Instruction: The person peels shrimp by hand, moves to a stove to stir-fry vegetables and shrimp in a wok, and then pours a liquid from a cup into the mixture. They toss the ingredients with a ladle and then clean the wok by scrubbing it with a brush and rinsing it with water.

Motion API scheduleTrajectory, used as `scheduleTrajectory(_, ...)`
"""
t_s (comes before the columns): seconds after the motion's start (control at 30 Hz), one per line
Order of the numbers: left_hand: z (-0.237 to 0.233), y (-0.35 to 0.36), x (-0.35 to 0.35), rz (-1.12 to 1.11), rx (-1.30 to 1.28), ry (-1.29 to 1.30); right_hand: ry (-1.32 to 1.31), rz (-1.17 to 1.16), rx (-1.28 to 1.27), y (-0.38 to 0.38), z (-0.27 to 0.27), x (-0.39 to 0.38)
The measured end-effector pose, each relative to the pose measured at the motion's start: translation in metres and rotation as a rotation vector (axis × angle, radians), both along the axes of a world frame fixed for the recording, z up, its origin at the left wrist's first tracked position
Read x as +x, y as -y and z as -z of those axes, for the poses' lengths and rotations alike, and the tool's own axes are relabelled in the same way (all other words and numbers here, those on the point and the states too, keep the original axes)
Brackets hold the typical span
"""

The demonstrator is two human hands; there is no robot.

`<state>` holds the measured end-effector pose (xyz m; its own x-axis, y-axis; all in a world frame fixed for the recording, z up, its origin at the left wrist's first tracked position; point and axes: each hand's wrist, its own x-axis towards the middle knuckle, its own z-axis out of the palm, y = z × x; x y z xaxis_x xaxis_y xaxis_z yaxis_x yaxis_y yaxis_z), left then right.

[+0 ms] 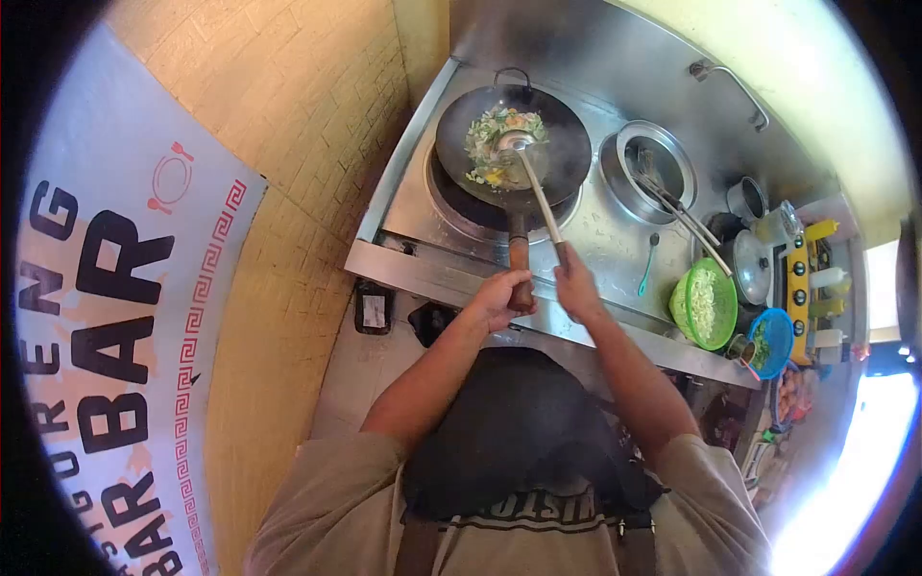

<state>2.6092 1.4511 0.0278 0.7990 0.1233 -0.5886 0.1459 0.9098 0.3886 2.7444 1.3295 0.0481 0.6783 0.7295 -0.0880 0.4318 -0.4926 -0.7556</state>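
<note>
A dark wok (567,144) sits over the burner at the left of the steel stove, with chopped vegetables (488,134) inside it. My left hand (497,300) is closed round the wok's wooden handle (519,254). In my right hand (579,291) is the long handle of a metal ladle (541,192), gripped near its dark end. The ladle's bowl rests among the vegetables in the wok and partly covers them. Something yellow (495,177) lies at the near edge of the food.
Right of the wok stands a metal pot (624,197) with long-handled utensils in it. A teal spoon (648,264) lies on the stove. Farther right are a green basket (680,302) of pale shreds, a blue basket (786,336), a lidded pot (751,264) and several bottles (828,278). A tap (735,86) projects from the backsplash.
</note>
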Motion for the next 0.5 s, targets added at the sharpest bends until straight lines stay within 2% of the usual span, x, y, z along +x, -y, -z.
scheduleTrajectory(0.03, 0.0, -0.005, 0.003, 0.02, -0.044, 0.004, 0.186, -0.004, 0.007, 0.006, -0.016, 0.002)
scheduleTrajectory(0.1, 0.001, -0.007, 0.011, -0.022, -0.059, 0.019, 0.116, -0.011, -0.16, 0.025, -0.062, 0.004)
scheduleTrajectory(0.2, 0.004, 0.001, 0.019, -0.068, -0.07, 0.054, -0.436, 0.089, -0.229, 0.031, -0.125, -0.01)
scheduleTrajectory(0.3, 0.0, 0.001, 0.021, -0.087, -0.023, 0.038, -0.39, 0.112, -0.363, 0.02, -0.131, -0.018)
scheduleTrajectory(0.33, -0.002, 0.004, 0.02, -0.092, -0.01, 0.019, -0.307, 0.119, -0.341, 0.017, -0.121, -0.02)
scheduleTrajectory(0.43, -0.009, 0.006, 0.019, -0.126, -0.028, 0.013, 0.357, -0.085, -0.239, 0.016, -0.047, 0.007)
scheduleTrajectory(0.5, -0.004, 0.005, 0.02, -0.115, -0.021, 0.02, 0.337, -0.038, -0.281, -0.008, -0.046, 0.013)
